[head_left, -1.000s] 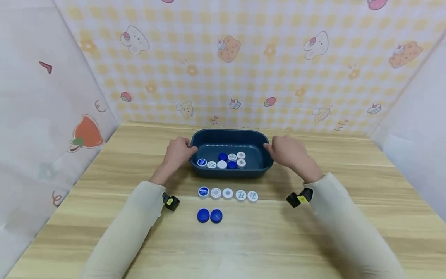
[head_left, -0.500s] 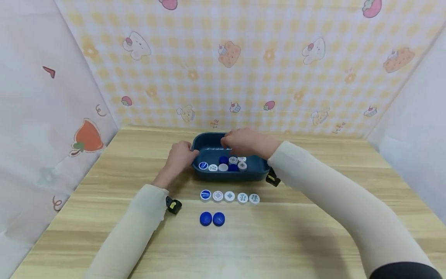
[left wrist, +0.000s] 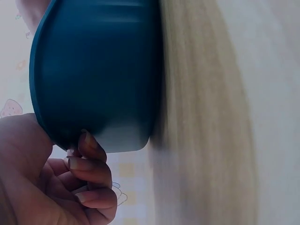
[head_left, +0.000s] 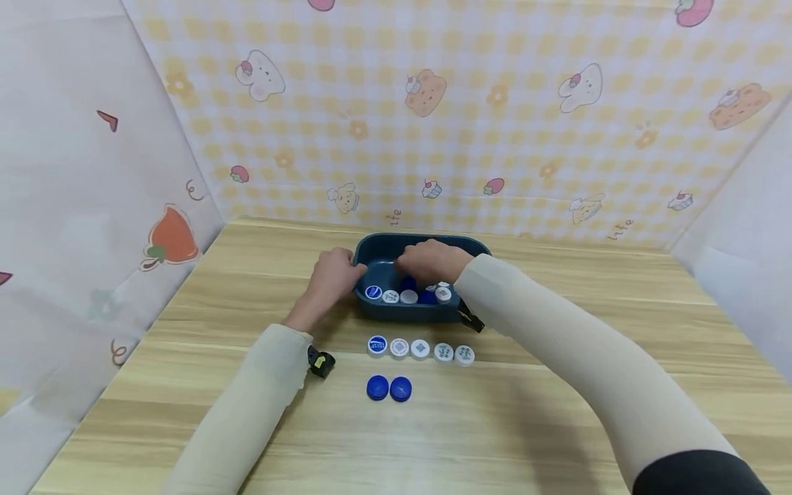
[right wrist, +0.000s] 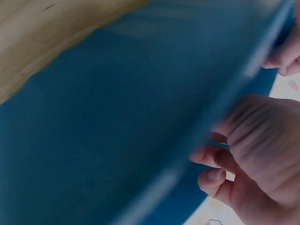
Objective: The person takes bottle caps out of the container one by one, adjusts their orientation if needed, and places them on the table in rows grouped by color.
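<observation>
A dark blue-green oblong plastic bin stands on the table with several round bottle caps in it, such as a white cap and a blue-and-white printed cap. With thumb over the rim and fingers outside, my left hand grips the bin's left end. My right hand reaches down into the bin, over the caps. In the right wrist view its fingers are bent behind the blurred bin wall; whether they pinch a cap is hidden.
In front of the bin lies a row of several white-rimmed printed caps. Nearer still, two blue caps sit side by side. A checked cloth backdrop rises behind the wooden table.
My right hand has let go of the bin's right end, moved left over the bin and lowered among the caps. The left hand keeps its grip on the left rim.
</observation>
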`<state>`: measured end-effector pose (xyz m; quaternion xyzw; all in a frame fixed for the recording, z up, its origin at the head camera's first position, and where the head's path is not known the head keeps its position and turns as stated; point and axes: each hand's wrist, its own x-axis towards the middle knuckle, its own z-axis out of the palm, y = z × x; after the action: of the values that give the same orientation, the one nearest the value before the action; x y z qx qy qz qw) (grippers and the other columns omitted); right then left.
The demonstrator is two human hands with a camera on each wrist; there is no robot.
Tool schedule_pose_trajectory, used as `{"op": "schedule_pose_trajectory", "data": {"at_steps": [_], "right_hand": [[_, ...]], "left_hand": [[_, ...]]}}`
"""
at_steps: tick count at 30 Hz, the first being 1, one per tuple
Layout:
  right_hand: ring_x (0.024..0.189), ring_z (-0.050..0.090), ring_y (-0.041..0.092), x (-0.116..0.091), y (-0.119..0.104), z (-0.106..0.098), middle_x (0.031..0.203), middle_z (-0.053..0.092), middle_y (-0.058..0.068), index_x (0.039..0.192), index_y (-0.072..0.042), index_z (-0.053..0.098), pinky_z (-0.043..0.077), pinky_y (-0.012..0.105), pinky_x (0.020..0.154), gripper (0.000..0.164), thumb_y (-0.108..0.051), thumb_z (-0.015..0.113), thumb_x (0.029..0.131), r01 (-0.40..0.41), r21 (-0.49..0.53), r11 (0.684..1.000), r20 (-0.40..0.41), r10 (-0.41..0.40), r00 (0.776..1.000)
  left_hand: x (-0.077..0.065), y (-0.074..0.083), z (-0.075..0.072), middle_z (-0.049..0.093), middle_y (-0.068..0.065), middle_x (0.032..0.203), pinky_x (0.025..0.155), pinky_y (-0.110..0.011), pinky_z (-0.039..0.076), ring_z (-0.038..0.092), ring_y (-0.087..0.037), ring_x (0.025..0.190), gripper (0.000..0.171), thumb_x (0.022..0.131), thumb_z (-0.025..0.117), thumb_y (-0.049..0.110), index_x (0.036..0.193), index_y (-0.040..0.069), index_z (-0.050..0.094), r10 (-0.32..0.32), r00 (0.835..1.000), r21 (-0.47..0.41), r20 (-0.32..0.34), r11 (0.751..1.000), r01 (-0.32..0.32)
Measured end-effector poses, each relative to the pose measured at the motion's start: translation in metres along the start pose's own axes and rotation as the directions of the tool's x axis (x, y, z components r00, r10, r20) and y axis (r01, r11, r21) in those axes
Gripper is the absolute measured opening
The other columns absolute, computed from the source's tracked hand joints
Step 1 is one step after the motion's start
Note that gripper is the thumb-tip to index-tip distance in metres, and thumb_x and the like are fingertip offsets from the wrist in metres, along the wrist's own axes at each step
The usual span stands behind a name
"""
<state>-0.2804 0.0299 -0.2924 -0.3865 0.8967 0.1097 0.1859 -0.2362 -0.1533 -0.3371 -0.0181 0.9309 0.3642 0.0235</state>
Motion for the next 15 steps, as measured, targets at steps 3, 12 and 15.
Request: {"op": "schedule_pose_trajectory", "data": {"at_steps": [3, 12, 15], "right_hand": [[0.081, 0.058, 0.018, 0.0017, 0.0027, 0.0040, 0.093, 0.063, -0.002, 0.109, -0.019, 0.068, 0.050, 0.033, 0.080, 0.019, -0.021, 0.068, 0.090, 0.017, -0.007, 1.000, 0.008, -0.017, 1.000], [0.086, 0.058, 0.017, 0.0064, 0.0069, 0.0062, 0.102, 0.064, 0.001, 0.113, -0.017, 0.066, 0.050, 0.034, 0.084, 0.024, -0.022, 0.068, 0.089, 0.070, -0.034, 0.997, -0.002, -0.071, 0.998], [0.088, 0.058, 0.018, 0.0075, 0.0058, 0.0059, 0.105, 0.063, 0.002, 0.117, -0.016, 0.064, 0.050, 0.035, 0.085, 0.028, -0.021, 0.068, 0.090, 0.087, -0.030, 0.996, -0.008, -0.087, 0.996]], "left_hand": [[-0.0003, 0.0008, 0.0011, 0.048, -0.005, 0.059, 0.045, -0.022, 0.037, 0.052, -0.018, 0.051, 0.027, 0.093, 0.056, 0.019, 0.071, 0.004, 0.052, -0.003, 1.000, 0.001, 0.000, 1.000, 0.003], [-0.0002, -0.0015, 0.0016, 0.047, -0.004, 0.057, 0.045, -0.022, 0.037, 0.051, -0.018, 0.051, 0.027, 0.091, 0.056, 0.019, 0.068, 0.005, 0.050, 0.002, 1.000, 0.007, -0.025, 1.000, -0.002], [0.0005, -0.0013, 0.0012, 0.048, -0.004, 0.058, 0.045, -0.023, 0.037, 0.051, -0.018, 0.051, 0.027, 0.091, 0.056, 0.019, 0.068, 0.005, 0.050, 0.009, 0.999, 0.007, -0.035, 1.000, -0.008]]}}
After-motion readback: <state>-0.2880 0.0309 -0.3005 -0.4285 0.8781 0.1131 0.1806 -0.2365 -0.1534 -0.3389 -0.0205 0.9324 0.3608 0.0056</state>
